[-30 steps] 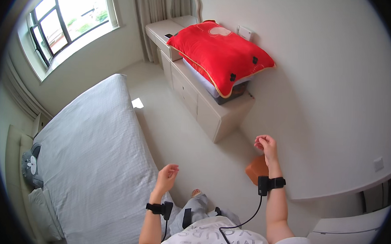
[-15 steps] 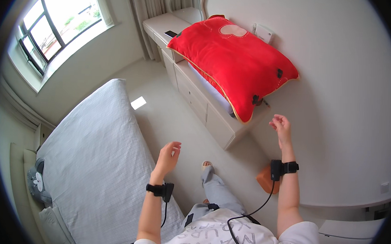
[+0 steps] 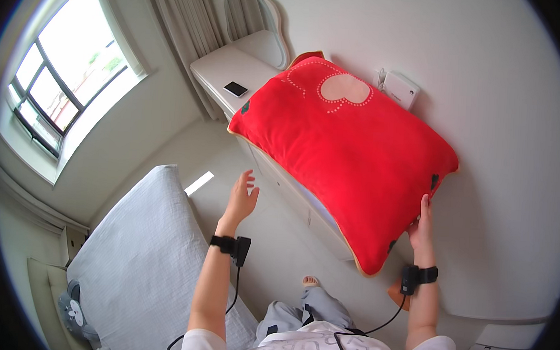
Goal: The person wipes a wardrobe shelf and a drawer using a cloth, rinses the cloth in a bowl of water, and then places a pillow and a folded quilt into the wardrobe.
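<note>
A large red pillow point(image 3: 357, 160) with yellow piping, a pale heart-like patch and small dark figures lies on top of a light cabinet point(image 3: 300, 204). My right hand point(image 3: 421, 230) is at the pillow's right end, against its edge. One finger stretches up along the red cloth; the other fingers are partly hidden, and no firm grip shows. My left hand point(image 3: 241, 197) hangs in the air left of the cabinet, empty, its fingers apart. Each wrist wears a black strap with a small box and cable.
A bed point(image 3: 143, 250) with a light grey cover stands at the left. Beyond the pillow, a dressing table point(image 3: 235, 62) carries a phone point(image 3: 236, 89) and a mirror point(image 3: 253, 15). A white box point(image 3: 401, 89) is by the wall. Something orange point(image 3: 400, 295) shows behind my right forearm.
The pillow and cabinet appear nearer and larger as my view has shifted forward. My right hand has reached the pillow's right end. My left hand has moved forward, its fingers more spread.
</note>
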Motion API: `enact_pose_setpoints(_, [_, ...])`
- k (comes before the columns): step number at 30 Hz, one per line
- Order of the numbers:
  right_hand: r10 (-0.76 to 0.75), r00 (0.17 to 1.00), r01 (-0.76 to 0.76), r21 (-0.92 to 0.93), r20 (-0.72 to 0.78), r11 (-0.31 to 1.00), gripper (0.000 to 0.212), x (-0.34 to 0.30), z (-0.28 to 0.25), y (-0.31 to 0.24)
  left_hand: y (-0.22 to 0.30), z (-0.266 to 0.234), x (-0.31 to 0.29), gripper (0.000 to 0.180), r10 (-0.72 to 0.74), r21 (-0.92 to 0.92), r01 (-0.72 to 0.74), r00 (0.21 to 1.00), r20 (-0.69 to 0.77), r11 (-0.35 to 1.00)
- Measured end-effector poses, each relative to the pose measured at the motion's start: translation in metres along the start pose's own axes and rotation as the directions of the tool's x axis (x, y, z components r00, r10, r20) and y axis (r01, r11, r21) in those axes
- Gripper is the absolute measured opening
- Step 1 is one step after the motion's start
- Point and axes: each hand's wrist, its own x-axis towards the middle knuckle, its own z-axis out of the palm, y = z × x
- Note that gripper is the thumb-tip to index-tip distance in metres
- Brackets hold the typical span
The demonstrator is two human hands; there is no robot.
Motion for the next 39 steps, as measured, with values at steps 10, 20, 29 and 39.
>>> enact_pose_setpoints(10, [-0.075, 0.972, 0.029, -0.203, -0.222, 0.979, 0.09, 0.065, 0.048, 0.023, -0.062, -0.023, 0.28, 0.089, 0.172, 0.357, -0.117, 0.977, -0.127, 0.927])
enact_pose_setpoints(20, [-0.068, 0.956, 0.013, -0.19, -0.284, 0.982, 0.077, 0.08, 0.065, 0.042, -0.051, -0.027, 0.362, 0.116, -0.442, 0.213, 0.428, 0.897, 0.022, 0.878])
enact_pose_setpoints(29, [-0.319, 0.887, 0.248, -0.238, -0.333, 0.939, 0.064, 0.054, 0.091, 0.017, -0.001, -0.072, 0.321, 0.039, 0.094, 0.046, -0.082, 0.905, -0.415, 0.996])
enact_pose_setpoints(39, [-0.245, 0.84, 0.15, -0.227, -0.483, 0.962, 0.052, 0.113, 0.082, -0.004, 0.036, -0.038, 0.361, 0.044, 0.023, -0.23, -0.134, 0.902, -0.431, 0.964])
